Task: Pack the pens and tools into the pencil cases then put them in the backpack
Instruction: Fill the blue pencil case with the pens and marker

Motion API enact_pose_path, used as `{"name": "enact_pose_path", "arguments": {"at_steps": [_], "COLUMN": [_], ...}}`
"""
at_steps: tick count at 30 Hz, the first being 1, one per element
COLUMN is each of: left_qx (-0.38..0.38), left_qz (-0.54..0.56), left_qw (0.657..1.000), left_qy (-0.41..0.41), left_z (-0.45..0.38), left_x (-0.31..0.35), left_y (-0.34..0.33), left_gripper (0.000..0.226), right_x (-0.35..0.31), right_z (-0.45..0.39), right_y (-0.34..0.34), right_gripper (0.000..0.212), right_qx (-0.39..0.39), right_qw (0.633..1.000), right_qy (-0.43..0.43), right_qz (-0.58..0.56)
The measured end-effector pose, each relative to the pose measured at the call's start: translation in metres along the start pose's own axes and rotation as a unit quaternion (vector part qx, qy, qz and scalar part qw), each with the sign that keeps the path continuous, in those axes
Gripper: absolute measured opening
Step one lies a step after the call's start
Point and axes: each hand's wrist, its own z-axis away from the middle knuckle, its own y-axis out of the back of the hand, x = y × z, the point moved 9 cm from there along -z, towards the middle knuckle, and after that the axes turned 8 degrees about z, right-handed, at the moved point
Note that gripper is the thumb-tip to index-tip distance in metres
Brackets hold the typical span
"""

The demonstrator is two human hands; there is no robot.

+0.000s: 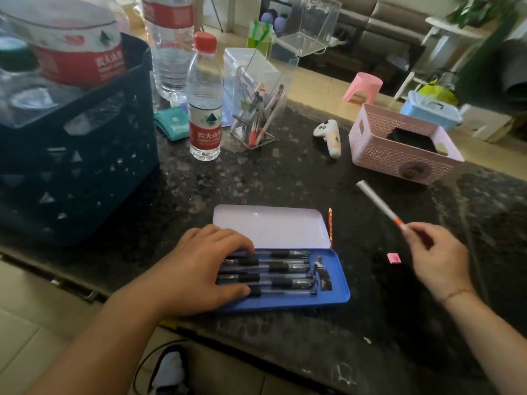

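A blue tin pencil case (pixel 339 292) lies open near the table's front edge, its pale lid (pixel 271 226) flat behind it. Several black pens (pixel 288 267) lie side by side inside. My left hand (pixel 199 269) rests flat on their left ends, fingers spread. To the right, above the table, my right hand (pixel 439 258) pinches a white pen with an orange band (pixel 379 205) by its tip; the pen points up and left. An orange pencil (pixel 330 226) lies along the lid's right edge. No backpack is in view.
A clear holder with more pens (pixel 258 109) stands behind, beside water bottles (pixel 204 101). A dark crate (pixel 77 155) fills the left, a pink basket (pixel 399 143) the right. A white controller (pixel 329 135) and a small pink eraser (pixel 394 258) lie on the dark stone table (pixel 256 178).
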Motion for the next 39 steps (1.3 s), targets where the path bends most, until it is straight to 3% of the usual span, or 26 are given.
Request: {"name": "enact_pose_path", "arguments": {"at_steps": [3, 7, 13, 17, 19, 22, 25, 28, 33, 39], "left_qx": [-0.003, -0.003, 0.008, 0.004, 0.000, -0.011, -0.020, -0.025, -0.034, -0.025], "left_qz": [-0.002, 0.007, 0.029, 0.023, 0.019, 0.020, 0.033, 0.042, 0.048, 0.065], "left_qw": [1.000, 1.000, 1.000, 1.000, 1.000, 1.000, 0.999, 0.998, 0.998, 0.997], "left_qy": [0.001, 0.003, 0.008, 0.009, 0.014, 0.020, 0.022, 0.027, 0.037, 0.045], "left_z": [0.000, 0.001, 0.002, 0.004, 0.004, 0.003, 0.003, 0.005, 0.005, 0.007], "left_x": [-0.001, -0.003, -0.005, -0.003, -0.003, -0.003, -0.003, -0.004, -0.006, -0.010], "left_y": [-0.001, 0.001, 0.003, 0.002, 0.001, 0.000, 0.000, 0.001, 0.002, 0.004], "left_gripper": [0.044, 0.044, 0.041, 0.055, 0.061, 0.066, 0.066, 0.064, 0.064, 0.057], "right_x": [-0.076, -0.126, -0.142, -0.162, -0.161, -0.128, -0.100, -0.100, -0.097, -0.103], "right_z": [0.057, 0.100, 0.120, 0.129, 0.108, 0.043, 0.009, 0.005, 0.005, -0.004], "right_y": [0.011, 0.006, -0.005, -0.005, -0.001, -0.020, -0.067, -0.091, -0.085, -0.088], "right_gripper": [0.004, 0.024, 0.023, 0.021, 0.016, 0.010, 0.030, 0.034, 0.042, 0.023], "right_qx": [-0.063, -0.108, -0.097, -0.104, -0.098, -0.123, -0.244, -0.306, -0.296, -0.338], "right_qw": [0.982, 0.950, 0.934, 0.915, 0.935, 0.984, 0.961, 0.939, 0.945, 0.935], "right_qy": [0.161, 0.291, 0.345, 0.389, 0.339, 0.125, -0.010, -0.024, -0.040, -0.049], "right_qz": [-0.077, -0.028, 0.010, 0.010, -0.032, 0.004, 0.126, 0.156, 0.135, 0.097]}}
